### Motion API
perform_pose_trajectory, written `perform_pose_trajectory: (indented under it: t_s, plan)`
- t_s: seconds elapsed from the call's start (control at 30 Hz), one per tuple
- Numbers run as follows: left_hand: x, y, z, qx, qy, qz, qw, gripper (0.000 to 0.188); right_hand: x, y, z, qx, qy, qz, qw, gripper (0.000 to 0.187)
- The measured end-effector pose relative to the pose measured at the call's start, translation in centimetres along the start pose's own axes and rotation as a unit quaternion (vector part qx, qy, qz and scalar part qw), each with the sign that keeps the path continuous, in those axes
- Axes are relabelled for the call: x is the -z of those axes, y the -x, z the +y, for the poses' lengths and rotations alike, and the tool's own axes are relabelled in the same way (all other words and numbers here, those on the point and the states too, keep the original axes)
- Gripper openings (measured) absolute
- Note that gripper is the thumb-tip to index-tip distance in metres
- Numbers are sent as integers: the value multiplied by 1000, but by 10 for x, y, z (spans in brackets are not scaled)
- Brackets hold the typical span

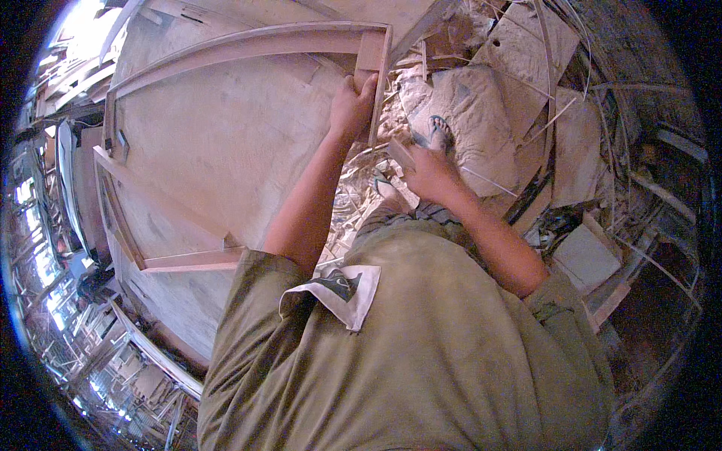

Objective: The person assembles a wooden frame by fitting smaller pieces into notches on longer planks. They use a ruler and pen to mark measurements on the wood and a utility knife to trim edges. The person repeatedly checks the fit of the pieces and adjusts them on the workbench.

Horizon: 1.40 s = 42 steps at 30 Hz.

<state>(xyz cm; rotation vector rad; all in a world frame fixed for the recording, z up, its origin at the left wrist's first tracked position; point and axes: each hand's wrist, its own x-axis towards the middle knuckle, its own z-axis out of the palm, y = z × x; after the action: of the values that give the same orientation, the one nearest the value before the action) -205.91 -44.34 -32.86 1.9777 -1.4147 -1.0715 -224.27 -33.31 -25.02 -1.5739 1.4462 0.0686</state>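
The left hand (352,109) reaches forward over the bench (203,143), its forearm slanting up and rightward, the fingers curled closed around the corner end of a wooden frame (248,46); their far side is hidden. The frame's long rail runs leftward from those fingers. Nearer the body and to their right, the right hand (435,177), elbow bent outward, closes its fingers on a small wooden block (401,155), just beside the frame's end piece.
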Motion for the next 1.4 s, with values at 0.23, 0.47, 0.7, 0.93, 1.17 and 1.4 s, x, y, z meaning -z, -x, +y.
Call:
perform_pose_trajectory:
  t_s: [0.23,0.47,0.7,0.93,1.17,1.4]
  plan:
    - [9,15,27,33,-73,12,997,68,16,-7,-48,-17,8,-12,1000,42]
    - [-4,6,6,26,-28,16,999,70,5,3,-39,35,52,1,998,34]
    - [-6,2,3,43,-51,1,998,73,64,-16,-2,-13,4,190,982,33]
    - [-2,7,7,14,-35,16,999,70,111,-130,-15,-24,5,248,969,43]
    - [-1,7,7,5,-42,7,999,68,113,-149,-29,-53,10,216,975,43]
    - [-4,2,0,-18,-32,1,999,63,107,-148,-30,-52,13,209,976,38]
